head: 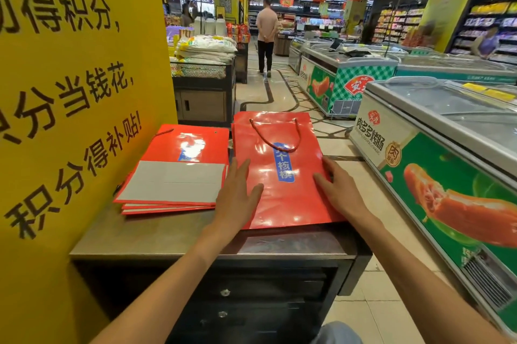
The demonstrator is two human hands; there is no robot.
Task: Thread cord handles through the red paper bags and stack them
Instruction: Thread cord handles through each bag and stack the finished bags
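Flat, left hand and right hand on red bag's side edges

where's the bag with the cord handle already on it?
Head view, centre: the bag with the handle lies flat on the metal counter, right of the stack of bags, with the left hand and right hand resting on it.

The red paper bag is gleaming glossy and smooth, its twisted cord handle looking ropy. At nine o'clock, stacked bags are showing matt grey bottoms. The surface is looking like dull brushed metal.
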